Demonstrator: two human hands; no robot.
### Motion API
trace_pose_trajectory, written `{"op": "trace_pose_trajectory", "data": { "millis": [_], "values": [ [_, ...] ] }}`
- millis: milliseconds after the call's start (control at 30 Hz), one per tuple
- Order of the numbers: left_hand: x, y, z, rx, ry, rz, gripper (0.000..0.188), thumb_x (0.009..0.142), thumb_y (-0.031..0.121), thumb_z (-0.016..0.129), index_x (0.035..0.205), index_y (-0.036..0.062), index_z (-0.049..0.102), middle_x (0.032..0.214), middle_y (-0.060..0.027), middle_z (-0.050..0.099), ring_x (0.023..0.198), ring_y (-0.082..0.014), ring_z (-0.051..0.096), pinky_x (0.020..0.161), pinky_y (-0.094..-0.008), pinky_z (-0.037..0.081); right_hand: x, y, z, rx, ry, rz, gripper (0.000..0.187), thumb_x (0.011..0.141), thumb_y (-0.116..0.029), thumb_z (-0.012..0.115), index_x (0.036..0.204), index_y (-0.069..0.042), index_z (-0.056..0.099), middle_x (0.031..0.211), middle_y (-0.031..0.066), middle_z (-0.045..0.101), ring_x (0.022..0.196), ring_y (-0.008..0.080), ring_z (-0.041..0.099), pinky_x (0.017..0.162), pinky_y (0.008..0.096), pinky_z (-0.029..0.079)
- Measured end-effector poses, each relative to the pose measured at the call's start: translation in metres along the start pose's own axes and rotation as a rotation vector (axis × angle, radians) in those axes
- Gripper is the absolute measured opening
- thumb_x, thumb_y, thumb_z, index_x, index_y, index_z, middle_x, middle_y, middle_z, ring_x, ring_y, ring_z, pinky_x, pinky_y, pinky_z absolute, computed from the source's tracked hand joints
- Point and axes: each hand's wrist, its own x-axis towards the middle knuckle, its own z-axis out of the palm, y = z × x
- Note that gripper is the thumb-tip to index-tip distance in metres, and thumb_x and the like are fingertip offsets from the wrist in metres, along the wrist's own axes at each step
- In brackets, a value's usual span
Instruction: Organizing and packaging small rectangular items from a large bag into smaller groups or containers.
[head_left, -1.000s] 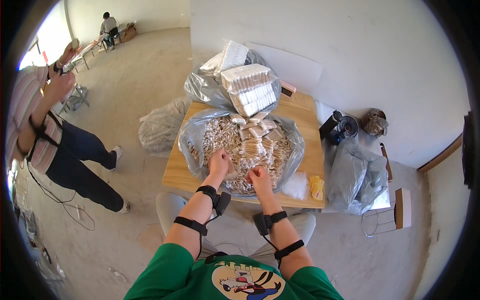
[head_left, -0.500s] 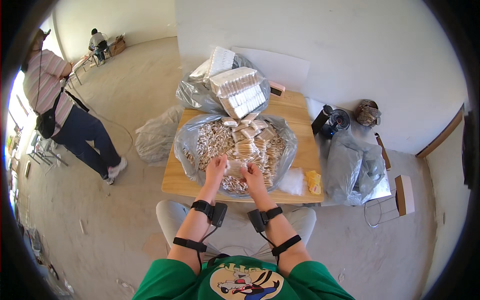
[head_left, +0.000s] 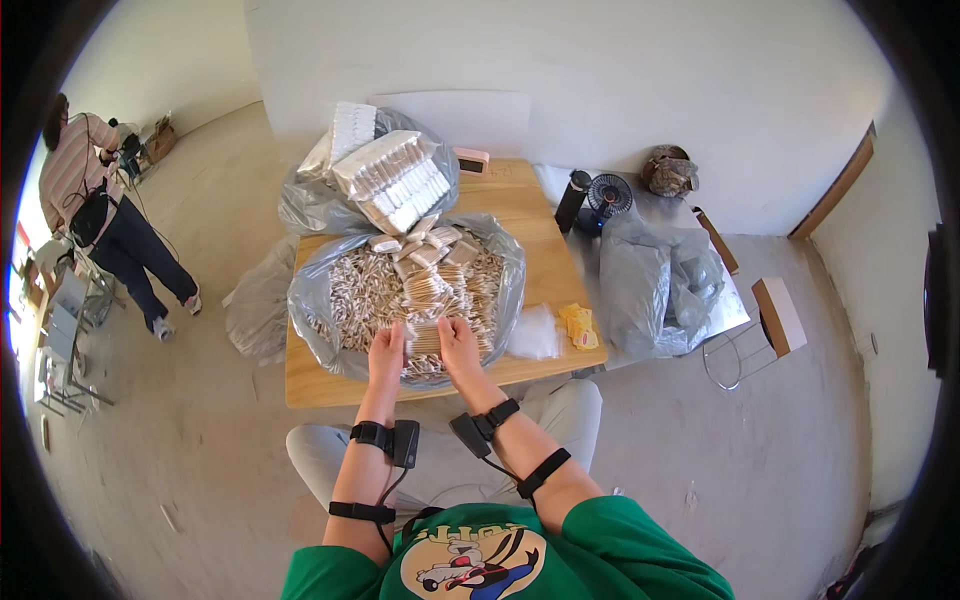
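A flat bundle of cotton swabs (head_left: 424, 338) lies level between my hands, its sticks running from side to side. My left hand (head_left: 386, 352) is closed on the left ends, and my right hand (head_left: 459, 346) grips the right ends. Directly beneath is a grey plastic bag (head_left: 308, 283), spread wide and full of loose cotton swabs (head_left: 365, 292). Neater rows of swabs (head_left: 430, 288) rest in its middle, with several small packed bundles (head_left: 443, 237) on the pile's far side. My fingertips are partly hidden behind the bundle.
Behind, another grey bag (head_left: 308, 205) holds stacked white swab packs (head_left: 390, 170). Clear plastic bags (head_left: 535, 332) and yellow packets (head_left: 579, 326) lie on the wooden table (head_left: 550, 260), right. A side table bears a black fan (head_left: 609, 194), bottle and bag (head_left: 650, 280). A person (head_left: 110, 210) stands left.
The view has swung, shifting the table leftward in the picture. Both hands still hold the swab bundle, now straighter between them. The person at the left has shifted position slightly.
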Motion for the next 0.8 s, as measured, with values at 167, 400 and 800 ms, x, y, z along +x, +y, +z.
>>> {"op": "trace_pose_trajectory", "data": {
  "millis": [167, 400, 800],
  "values": [
    [-0.006, -0.006, 0.005, 0.213, 0.105, 0.21, 0.035, 0.091, 0.031, 0.052, 0.067, 0.0048, 0.048, 0.052, 0.0018, 0.038, 0.044, -0.0081, 0.037, 0.041, -0.0255, 0.031, 0.004, 0.005, 0.002, 0.049, 0.006, -0.028, 0.03, 0.089, -0.03, 0.054, 0.09, 0.0, 0.053, 0.064, 0.0035, 0.051, 0.051, 0.0103, 0.048, 0.047, 0.0278, 0.039],
    [-0.018, 0.003, 0.024, 0.36, 0.249, 0.393, 0.027, 0.091, 0.023, 0.051, 0.074, 0.0021, 0.048, 0.058, -0.0099, 0.045, 0.05, -0.0211, 0.044, 0.05, -0.0343, 0.038, 0.003, 0.003, 0.006, -0.216, 0.125, -0.218, 0.034, 0.09, -0.033, 0.05, 0.086, 0.0, 0.054, 0.064, 0.0144, 0.053, 0.058, 0.0282, 0.052, 0.055, 0.0371, 0.041],
    [-0.008, -0.008, 0.029, 0.557, 0.42, 0.561, 0.022, 0.089, 0.017, 0.052, 0.074, 0.002, 0.045, 0.062, -0.02, 0.05, 0.055, -0.0404, 0.046, 0.051, -0.0434, 0.037, 0.018, 0.011, 0.01, -0.32, 0.141, -0.209, 0.035, 0.092, -0.03, 0.046, 0.079, 0.0, 0.055, 0.062, 0.0176, 0.052, 0.058, 0.0322, 0.051, 0.055, 0.0398, 0.039]
  ]
}}
